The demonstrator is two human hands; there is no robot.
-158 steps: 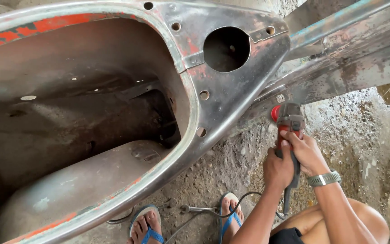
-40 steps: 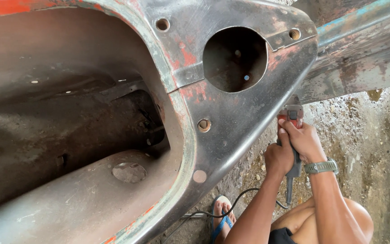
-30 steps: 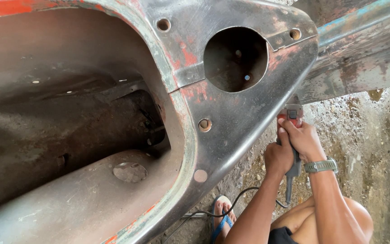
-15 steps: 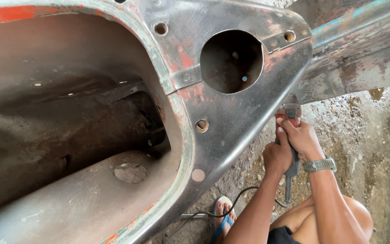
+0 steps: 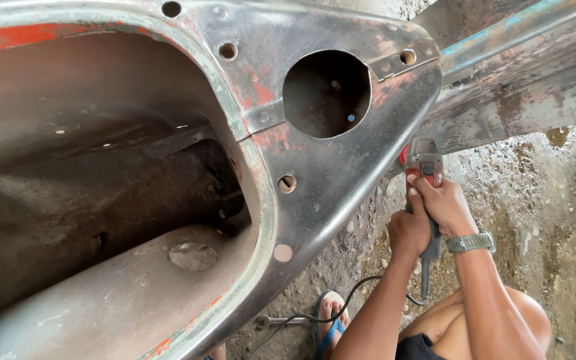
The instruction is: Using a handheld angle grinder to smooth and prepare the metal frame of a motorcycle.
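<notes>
Both hands gripping red-and-grey corded angle grinder (image 5: 424, 175): right hand (image 5: 445, 203) clamping top, left hand (image 5: 409, 231) wrapping body. Grinder working underside edge of stripped grey-red metal frame (image 5: 341, 180), right of round hole (image 5: 327, 93). Needing steady pressure along edge.

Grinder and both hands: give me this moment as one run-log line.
left hand: grips grinder body | right hand: grips grinder top | grinder head: under edge of bare metal shell | cord: trails on ground
</notes>
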